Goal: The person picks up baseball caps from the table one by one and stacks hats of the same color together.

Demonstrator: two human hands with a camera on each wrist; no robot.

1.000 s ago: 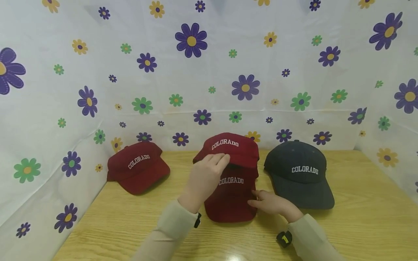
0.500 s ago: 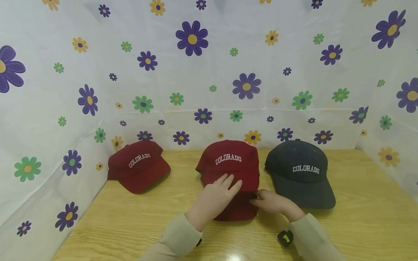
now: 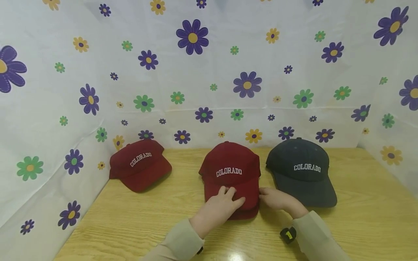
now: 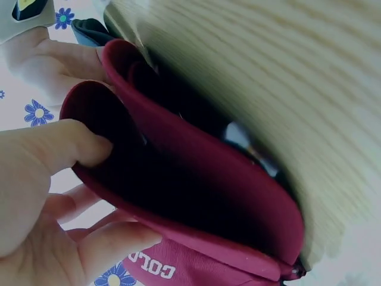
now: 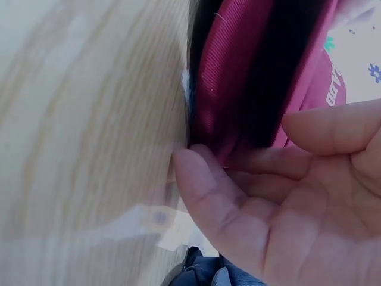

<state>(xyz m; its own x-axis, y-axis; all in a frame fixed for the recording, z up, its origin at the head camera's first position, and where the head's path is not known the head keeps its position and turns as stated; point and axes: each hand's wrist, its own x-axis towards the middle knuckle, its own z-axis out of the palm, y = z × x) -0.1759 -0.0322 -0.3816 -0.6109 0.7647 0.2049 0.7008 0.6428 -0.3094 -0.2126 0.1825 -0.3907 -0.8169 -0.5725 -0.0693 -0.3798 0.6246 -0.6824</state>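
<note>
Two red baseball caps are stacked mid-table, one over the other. On the upper red cap white lettering reads COLORADO. My left hand pinches its brim, with the thumb under it and the fingers above. Below lies the lower red cap, mostly covered, its brim apart from the upper one in the left wrist view. At the stack's right side, my right hand holds the lower brim's edge with bent fingers, and its thumb lies by the upper brim.
Another red cap sits at the table's back left, angled to the right. A dark navy cap stands close behind the right hand. Flower-printed white cloth borders the wooden table at the back and sides.
The left hand has brought the upper red cap down and toward me over the lower one, covering its lettering and most of its brim. The right hand has stayed by the lower brim.
</note>
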